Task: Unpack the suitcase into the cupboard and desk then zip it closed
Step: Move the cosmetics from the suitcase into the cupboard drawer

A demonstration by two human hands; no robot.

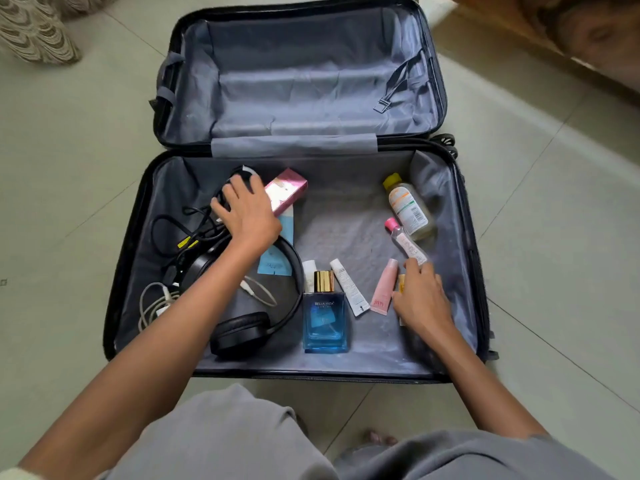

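Note:
The black suitcase (124,258) lies open on the floor, and its far half (311,81) holds nothing. The near half holds black headphones (242,330), black cables (180,223), a white cable (152,306), a pink box (285,190), a blue sachet (277,265), a blue perfume bottle (325,317), a white tube (348,287), a pink tube (382,287), a yellow-capped bottle (408,206) and a small pink-capped bottle (403,239). My left hand (247,216) curls over a black object (239,173) beside the pink box. My right hand (420,299) lies over a yellow tube (401,284), fingertips at the small bottle.
Pale floor tiles (69,150) surround the suitcase. A patterned curtain (34,29) hangs at the far left and wooden furniture (571,36) stands at the far right. My grey-trousered knees (225,438) are against the suitcase's near edge.

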